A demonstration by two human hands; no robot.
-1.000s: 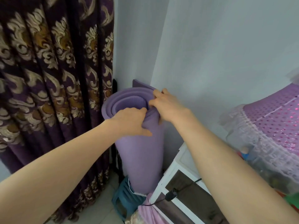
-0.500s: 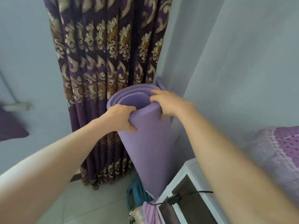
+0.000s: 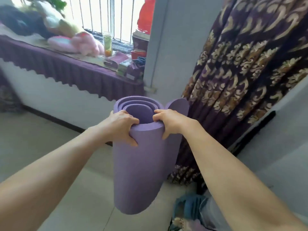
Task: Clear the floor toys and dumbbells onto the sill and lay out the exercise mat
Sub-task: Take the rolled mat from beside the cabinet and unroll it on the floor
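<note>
A rolled purple exercise mat (image 3: 140, 170) hangs upright in the air in front of me, its bottom end off the tiled floor. My left hand (image 3: 122, 126) grips the top rim on the left, fingers hooked inside the roll. On the right side of that rim, my right hand (image 3: 168, 122) holds it the same way. The mat's loose outer flap sticks up behind my right hand. The window sill (image 3: 70, 70), draped in dark purple cloth, runs across the upper left with pink plush toys (image 3: 83, 42) lying on it.
A patterned purple and gold curtain (image 3: 241, 72) hangs at the right beside a grey wall pillar (image 3: 168, 47). A jar (image 3: 107, 44), boxes and small items crowd the sill's right end. Pale tiled floor (image 3: 41, 144) spreads to the left. Blue and lilac clutter (image 3: 188, 207) lies at the bottom right.
The mat has been lifted out of the corner and swung left, away from the wall and white furniture. My view has turned left, bringing the window sill into sight. Both hands keep their grip.
</note>
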